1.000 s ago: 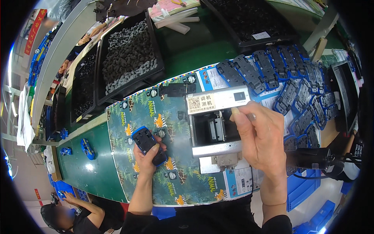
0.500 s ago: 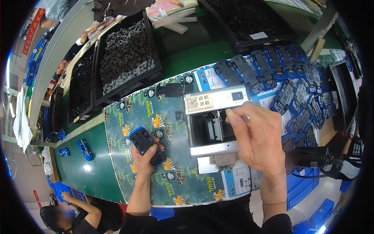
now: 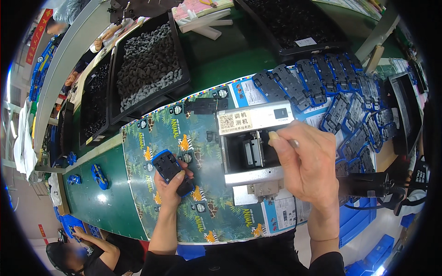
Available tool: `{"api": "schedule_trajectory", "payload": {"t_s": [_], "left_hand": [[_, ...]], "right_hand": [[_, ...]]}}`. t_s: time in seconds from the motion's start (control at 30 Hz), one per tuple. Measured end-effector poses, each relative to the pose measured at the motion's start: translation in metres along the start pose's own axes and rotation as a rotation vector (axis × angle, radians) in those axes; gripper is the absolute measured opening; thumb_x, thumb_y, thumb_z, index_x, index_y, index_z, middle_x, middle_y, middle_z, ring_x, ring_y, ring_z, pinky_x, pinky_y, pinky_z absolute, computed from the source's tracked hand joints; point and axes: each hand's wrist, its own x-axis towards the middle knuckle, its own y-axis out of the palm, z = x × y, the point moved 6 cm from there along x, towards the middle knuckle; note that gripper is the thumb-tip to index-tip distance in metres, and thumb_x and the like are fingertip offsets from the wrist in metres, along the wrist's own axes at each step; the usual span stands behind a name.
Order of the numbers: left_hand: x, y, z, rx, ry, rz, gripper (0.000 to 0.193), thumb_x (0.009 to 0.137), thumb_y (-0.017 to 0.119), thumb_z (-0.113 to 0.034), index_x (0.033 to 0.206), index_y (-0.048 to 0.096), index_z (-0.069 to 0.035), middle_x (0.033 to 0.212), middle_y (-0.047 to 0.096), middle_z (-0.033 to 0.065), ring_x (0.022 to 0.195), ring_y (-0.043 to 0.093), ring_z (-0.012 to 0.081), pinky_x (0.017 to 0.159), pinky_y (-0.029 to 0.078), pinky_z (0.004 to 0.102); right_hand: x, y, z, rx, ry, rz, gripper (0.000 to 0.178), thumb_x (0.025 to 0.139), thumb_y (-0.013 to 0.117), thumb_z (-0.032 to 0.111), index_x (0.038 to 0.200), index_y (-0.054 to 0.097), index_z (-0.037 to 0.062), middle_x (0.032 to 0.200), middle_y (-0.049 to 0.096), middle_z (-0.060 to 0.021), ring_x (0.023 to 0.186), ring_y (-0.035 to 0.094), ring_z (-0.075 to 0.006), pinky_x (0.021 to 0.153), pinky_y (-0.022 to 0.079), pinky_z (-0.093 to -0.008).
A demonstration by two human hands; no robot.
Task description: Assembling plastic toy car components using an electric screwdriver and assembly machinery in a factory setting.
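Observation:
My left hand grips a toy car with its black underside turned up and its blue body showing along the edge. The thumb lies across the underside. To the right stands a silver metal machine with an open dark compartment and a narrow metal rail inside. Over the compartment's right side hovers my right hand, thumb and fingers pinched together. Whatever sits between those fingertips, if anything, is too small to make out.
Many upturned blue toy cars crowd the right. Black bins of small grey and black parts stand behind, beside another large bin. Two small blue cars lie on the green table. A dark cylindrical tool is right of my wrist.
My right hand has shifted slightly right, uncovering more of the machine's top panel by the switch. The left hand and its toy car stay nearly still.

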Motion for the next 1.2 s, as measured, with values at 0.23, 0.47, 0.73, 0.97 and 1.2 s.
{"api": "schedule_trajectory", "payload": {"t_s": [0.23,0.47,0.73,0.97,1.2], "left_hand": [[0.000,-0.001,0.000,0.006,-0.005,-0.011,0.052,0.081,0.069,-0.009,0.128,0.049,0.000,0.102,0.066,0.0142,0.080,0.068,0.0225,0.071,0.058,0.0372],[0.001,-0.001,0.002,0.011,0.008,0.002,0.053,0.081,0.068,-0.009,0.129,0.048,0.000,0.102,0.066,0.0142,0.079,0.068,0.0224,0.071,0.058,0.0372],[0.001,0.000,-0.001,0.023,0.009,-0.004,0.052,0.081,0.067,-0.009,0.129,0.049,0.000,0.102,0.066,0.0142,0.079,0.068,0.0221,0.071,0.058,0.0370],[0.001,0.001,0.001,0.010,0.001,0.000,0.052,0.081,0.068,-0.009,0.128,0.049,0.000,0.102,0.066,0.0139,0.079,0.068,0.0223,0.070,0.058,0.0370],[0.001,0.000,0.001,0.006,0.007,0.003,0.051,0.081,0.068,-0.009,0.128,0.049,0.000,0.102,0.066,0.0141,0.079,0.068,0.0222,0.070,0.058,0.0374]], "right_hand": [[0.000,0.003,-0.001,0.089,0.023,-0.021,0.012,0.084,0.071,0.005,0.079,0.060,0.0031,0.063,0.058,-0.0087,0.052,0.057,-0.0256,0.045,0.040,-0.0343],[0.000,0.006,-0.001,0.031,0.013,0.040,0.013,0.085,0.071,0.007,0.079,0.060,0.0040,0.065,0.060,-0.0081,0.052,0.059,-0.0251,0.045,0.041,-0.0350],[-0.004,0.014,-0.002,-0.012,0.025,0.076,0.014,0.084,0.073,0.009,0.079,0.060,0.0049,0.065,0.060,-0.0075,0.052,0.059,-0.0242,0.045,0.042,-0.0346],[-0.001,-0.003,-0.003,0.115,0.064,-0.035,0.013,0.082,0.074,0.005,0.079,0.062,0.0030,0.065,0.061,-0.0082,0.051,0.059,-0.0241,0.045,0.041,-0.0339],[-0.001,0.006,-0.009,0.103,0.074,0.006,0.011,0.083,0.073,0.006,0.079,0.063,0.0031,0.065,0.062,-0.0086,0.051,0.059,-0.0250,0.045,0.042,-0.0340]]}}
